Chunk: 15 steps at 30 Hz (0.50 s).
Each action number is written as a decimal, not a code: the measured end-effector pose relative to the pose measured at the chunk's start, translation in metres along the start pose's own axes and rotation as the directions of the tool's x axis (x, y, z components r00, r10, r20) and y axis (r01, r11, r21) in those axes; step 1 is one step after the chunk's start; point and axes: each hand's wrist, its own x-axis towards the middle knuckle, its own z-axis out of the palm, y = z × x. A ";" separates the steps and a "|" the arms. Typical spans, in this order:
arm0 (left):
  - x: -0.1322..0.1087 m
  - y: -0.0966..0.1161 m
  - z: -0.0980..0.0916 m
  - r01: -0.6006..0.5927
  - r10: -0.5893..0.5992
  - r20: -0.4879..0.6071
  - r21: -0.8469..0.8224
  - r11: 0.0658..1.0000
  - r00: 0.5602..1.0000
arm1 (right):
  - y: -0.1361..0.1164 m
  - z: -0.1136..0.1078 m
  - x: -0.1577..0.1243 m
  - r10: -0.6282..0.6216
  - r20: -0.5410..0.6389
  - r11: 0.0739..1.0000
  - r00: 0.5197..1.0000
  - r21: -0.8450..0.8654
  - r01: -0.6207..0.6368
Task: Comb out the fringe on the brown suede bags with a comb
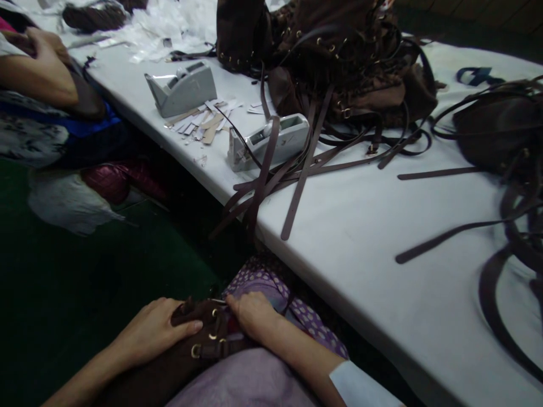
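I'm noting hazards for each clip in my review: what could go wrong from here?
The brown bag is off the table, gripped by the left hand; a loosened hold might let it slip to the green floor.
A thin shiny item at the right hand, too small to identify, might scratch the bag.
Dark straps cross a tape dispenser and hang over the table edge; a snag might drag it.
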 end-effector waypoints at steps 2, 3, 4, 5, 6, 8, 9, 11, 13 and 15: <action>-0.012 0.006 -0.004 0.022 -0.021 -0.010 0.050 0.999 1.000 | 0.020 0.001 0.008 0.088 0.003 0.996 0.996 -0.010 -0.087; -0.017 0.007 -0.005 0.031 -0.031 0.001 0.056 0.998 1.000 | 0.031 -0.001 0.010 0.142 -0.003 0.990 0.990 -0.016 -0.142; -0.022 0.007 -0.007 0.045 -0.046 0.012 0.057 0.997 0.999 | 0.041 -0.005 0.012 0.197 -0.012 0.980 0.980 -0.021 -0.197; -0.025 0.007 -0.007 0.057 -0.059 0.021 0.058 0.997 0.998 | 0.049 -0.010 0.013 0.245 -0.023 0.969 0.969 -0.022 -0.246; -0.027 0.006 -0.008 0.067 -0.069 0.029 0.063 0.996 0.997 | 0.054 -0.015 0.013 0.282 -0.037 0.959 0.959 -0.018 -0.282; -0.028 0.006 -0.007 0.091 -0.092 0.012 0.102 0.991 0.996 | 0.049 -0.025 0.008 0.314 -0.073 0.949 0.947 0.003 -0.315; -0.026 0.006 -0.007 0.105 -0.106 0.004 0.130 0.986 0.994 | 0.040 -0.029 0.004 0.304 -0.099 0.953 0.948 0.025 -0.303; -0.022 0.008 -0.006 0.105 -0.106 0.002 0.168 0.980 0.994 | 0.016 -0.032 -0.004 0.160 -0.150 0.986 0.976 0.072 -0.151; -0.019 0.010 -0.006 0.083 -0.082 -0.011 0.195 0.977 0.997 | -0.005 -0.028 -0.008 -0.057 -0.149 0.996 0.987 0.064 0.067; -0.019 0.011 -0.007 0.064 -0.058 -0.034 0.224 0.972 0.998 | -0.011 -0.020 -0.008 -0.136 -0.080 0.991 0.987 0.009 0.137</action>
